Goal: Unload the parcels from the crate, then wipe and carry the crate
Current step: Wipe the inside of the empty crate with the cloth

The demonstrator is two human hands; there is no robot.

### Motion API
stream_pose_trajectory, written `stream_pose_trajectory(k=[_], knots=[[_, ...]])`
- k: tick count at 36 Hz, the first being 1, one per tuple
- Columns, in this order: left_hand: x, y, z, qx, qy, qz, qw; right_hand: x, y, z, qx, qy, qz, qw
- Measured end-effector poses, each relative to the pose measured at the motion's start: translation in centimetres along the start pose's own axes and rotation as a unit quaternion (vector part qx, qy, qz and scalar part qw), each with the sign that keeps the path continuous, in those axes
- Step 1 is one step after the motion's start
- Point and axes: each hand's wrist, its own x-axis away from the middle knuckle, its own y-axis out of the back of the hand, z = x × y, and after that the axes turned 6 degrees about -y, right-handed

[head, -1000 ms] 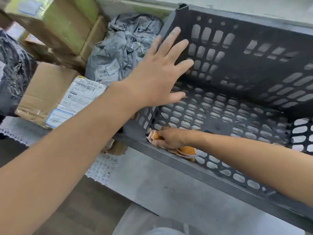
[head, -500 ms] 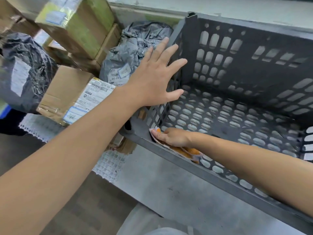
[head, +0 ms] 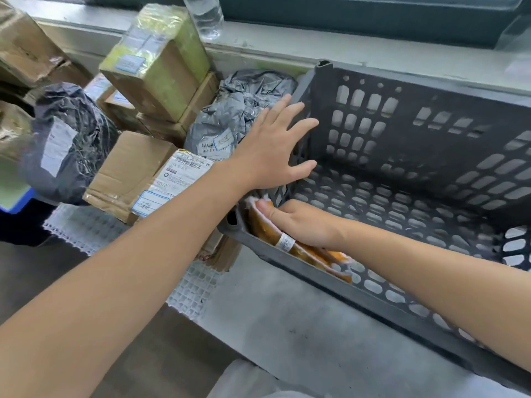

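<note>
The unloading looked done. The dark crate held no parcels, only the orange cloth and the right hand. That hand lay flat on the cloth, fingers fairly straight, and pressed it into the inside corner of the crate's near wall.

The left hand was just above it, fingers spread wide, pressing flat on the crate's end wall to hold it steady.

The parcels sat out on the surface past the left hand: a crinkly grey bag right beside its fingers, a labelled cardboard box by the wrist, and a black bag farther off.

So this seemed to be the wiping step. More wiping and carrying the crate were probably left.
</note>
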Motion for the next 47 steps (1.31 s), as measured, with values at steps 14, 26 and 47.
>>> stream_pose_trajectory(k=[14, 26, 47], knots=[[0.2, 0.5, -0.4, -0.027, -0.021, 0.01, 0.999, 3.8, 0.5, -0.2, 0.021, 0.144, 0.017, 0.989], [0.0, 0.5, -2.1, -0.11, -0.091, 0.052, 0.988, 8.2, 3.8, -4.5, 0.025, 0.044, 0.129, 0.99], [-3.1, -0.4, -8.2, -0.07, -0.225, 0.166, 0.958, 19.0, 7.8, -9.6, 0.061, -0.129, 0.162, 0.976]])
